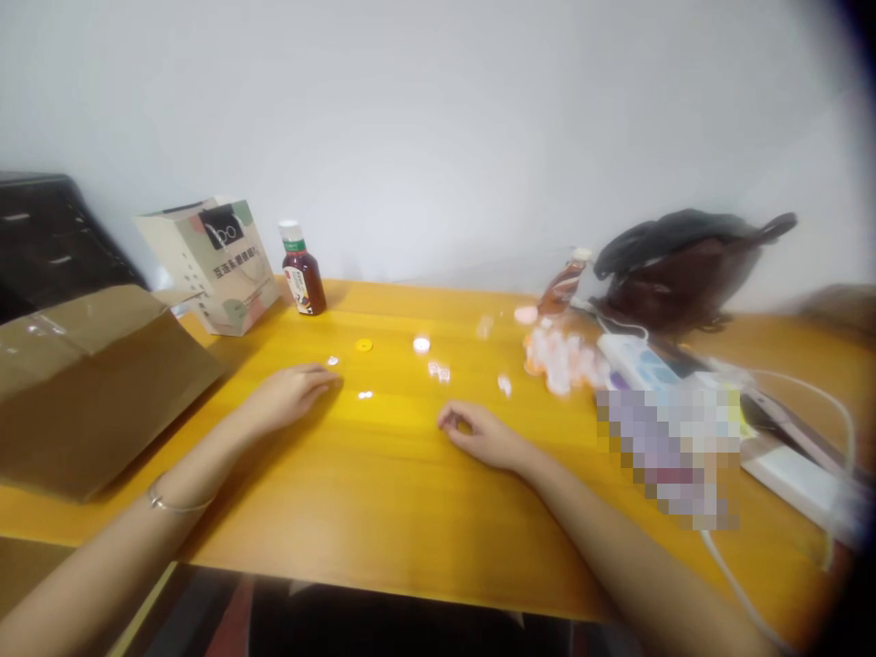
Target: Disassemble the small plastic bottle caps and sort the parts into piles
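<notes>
My left hand (297, 394) rests low over the yellow table (383, 511), fingers pointing right and slightly apart, with nothing visible between them. Just beyond its fingertips lies a small whitish piece (332, 361). Right of centre is my right hand (479, 431), its fingers curled with thumb and fingertips together; whatever they hold, if anything, is too small to make out. Between and beyond the hands are a yellow disc (364, 345), a white round cap (422, 345), a pair of small pale pieces (439, 372) and another small pale piece (505, 385).
Left: a cardboard box (102, 383), a printed paper bag (225, 265) and a dark red bottle (303, 274). Right: a pile of pinkish-white pieces (561, 358), a second bottle (565, 285), a dark bag (677, 274), a white power strip (794, 484) and cables.
</notes>
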`<state>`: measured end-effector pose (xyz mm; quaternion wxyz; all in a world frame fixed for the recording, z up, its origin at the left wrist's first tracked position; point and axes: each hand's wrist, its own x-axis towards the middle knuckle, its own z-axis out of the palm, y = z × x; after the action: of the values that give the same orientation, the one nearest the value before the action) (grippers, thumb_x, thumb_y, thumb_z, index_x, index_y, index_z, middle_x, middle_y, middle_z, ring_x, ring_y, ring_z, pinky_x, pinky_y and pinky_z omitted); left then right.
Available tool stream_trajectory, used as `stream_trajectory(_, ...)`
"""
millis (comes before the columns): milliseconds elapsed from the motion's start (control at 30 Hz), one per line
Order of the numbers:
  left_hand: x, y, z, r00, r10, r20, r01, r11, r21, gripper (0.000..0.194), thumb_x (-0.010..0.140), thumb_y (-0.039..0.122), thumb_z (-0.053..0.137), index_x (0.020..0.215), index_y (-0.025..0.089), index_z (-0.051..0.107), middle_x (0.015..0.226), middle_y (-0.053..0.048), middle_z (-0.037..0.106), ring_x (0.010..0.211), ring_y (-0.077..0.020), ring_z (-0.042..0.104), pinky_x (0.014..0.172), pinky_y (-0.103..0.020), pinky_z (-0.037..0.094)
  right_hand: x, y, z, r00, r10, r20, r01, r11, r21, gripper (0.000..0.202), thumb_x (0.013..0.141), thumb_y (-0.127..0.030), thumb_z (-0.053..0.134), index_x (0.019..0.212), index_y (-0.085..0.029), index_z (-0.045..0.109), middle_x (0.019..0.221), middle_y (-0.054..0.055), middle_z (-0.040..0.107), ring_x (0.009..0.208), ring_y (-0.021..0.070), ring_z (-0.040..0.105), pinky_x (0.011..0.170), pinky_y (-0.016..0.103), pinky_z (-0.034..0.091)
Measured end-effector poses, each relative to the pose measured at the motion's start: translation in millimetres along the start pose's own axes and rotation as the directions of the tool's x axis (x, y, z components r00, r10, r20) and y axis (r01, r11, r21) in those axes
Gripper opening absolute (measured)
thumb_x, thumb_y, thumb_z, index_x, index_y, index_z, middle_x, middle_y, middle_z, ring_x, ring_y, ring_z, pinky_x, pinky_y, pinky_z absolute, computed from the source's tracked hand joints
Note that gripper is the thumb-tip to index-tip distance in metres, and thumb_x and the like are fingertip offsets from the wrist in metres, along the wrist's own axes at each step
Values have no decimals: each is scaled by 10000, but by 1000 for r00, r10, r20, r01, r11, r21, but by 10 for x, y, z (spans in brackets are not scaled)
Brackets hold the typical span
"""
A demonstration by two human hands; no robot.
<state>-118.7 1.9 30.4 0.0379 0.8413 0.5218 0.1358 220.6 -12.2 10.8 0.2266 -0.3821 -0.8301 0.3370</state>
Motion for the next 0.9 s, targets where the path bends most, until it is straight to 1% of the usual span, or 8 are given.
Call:
stream_trajectory(133, -93, 84, 53, 999, 14, 32, -18, 991, 132, 336, 889, 325, 353, 1121, 283, 593, 1177, -24, 581, 1013, -226, 566, 811, -312, 436, -2, -1, 5, 1000, 5, -7, -5, 1000, 3, 115, 785, -146, 453, 829, -175, 556, 779, 18, 579, 724, 139, 539, 694, 272, 439)
stream_trajectory(233, -98, 92, 50, 999, 20, 47, -29, 982, 184, 328, 899, 330, 348, 1099, 286, 604, 1182, -10, 583, 997, -209, 578, 802, -302, 437, -1, -1, 6, 1000, 8, -6, -8, 1000, 4, 117, 785, -145, 454, 832, -176, 557, 779, 17, 579, 723, 137, 540, 694, 268, 439)
stream_trajectory(367, -97, 89, 16, 999, 29, 29, -34, 983, 183, 310, 898, 324, 365, 1015, 273, 647, 1116, -6, 623, 931, -193, 606, 811, -294, 430, 4, 15, 6, 1000, -1, -7, 1, 1000, -8, 120, 783, -145, 454, 825, -179, 560, 769, 14, 581, 711, 133, 538, 683, 261, 439)
stream_trajectory(567, -119, 94, 13, 999, 44, 25, -47, 985, 164, 274, 880, 316, 409, 906, 267, 678, 1043, -2, 654, 882, -195, 622, 741, -277, 435, 5, 16, 23, 1000, -13, -13, 13, 1000, 6, 130, 780, -164, 457, 832, -178, 575, 774, 19, 604, 710, 137, 556, 674, 264, 448)
stream_trajectory(667, -126, 75, 38, 999, 38, -5, -37, 991, 125, 262, 868, 319, 430, 887, 254, 683, 1011, -10, 663, 846, -190, 629, 715, -264, 437, 21, 2, -52, 993, -11, -116, 12, 1000, 14, 130, 787, -203, 457, 830, -182, 577, 792, 25, 620, 729, 147, 569, 690, 278, 454)
stream_trajectory(733, -125, 57, 55, 999, 38, -21, -35, 995, 92, 257, 862, 319, 439, 873, 243, 685, 980, -17, 669, 824, -183, 631, 709, -254, 441, 28, 23, -189, 955, 10, -295, -14, 1000, -12, 128, 786, -233, 459, 818, -186, 574, 801, 28, 621, 748, 156, 572, 706, 290, 452)
stream_trajectory(800, -120, 44, 68, 999, 36, -34, -34, 998, 59, 251, 855, 326, 446, 868, 236, 681, 959, -21, 670, 815, -179, 629, 709, -250, 447, 14, 91, -399, 859, 44, -509, -82, 995, -52, 129, 779, -254, 457, 808, -186, 563, 795, 34, 614, 741, 165, 566, 695, 298, 446)
stream_trajectory(900, -111, 42, 79, 998, 32, -62, -32, 999, -5, 244, 846, 342, 453, 889, 229, 666, 958, -25, 662, 827, -182, 624, 740, -262, 461, -69, 278, -777, 701, 77, -709, -230, 966, -122, 141, 758, -268, 454, 808, -176, 547, 754, 47, 590, 686, 173, 542, 641, 304, 429)
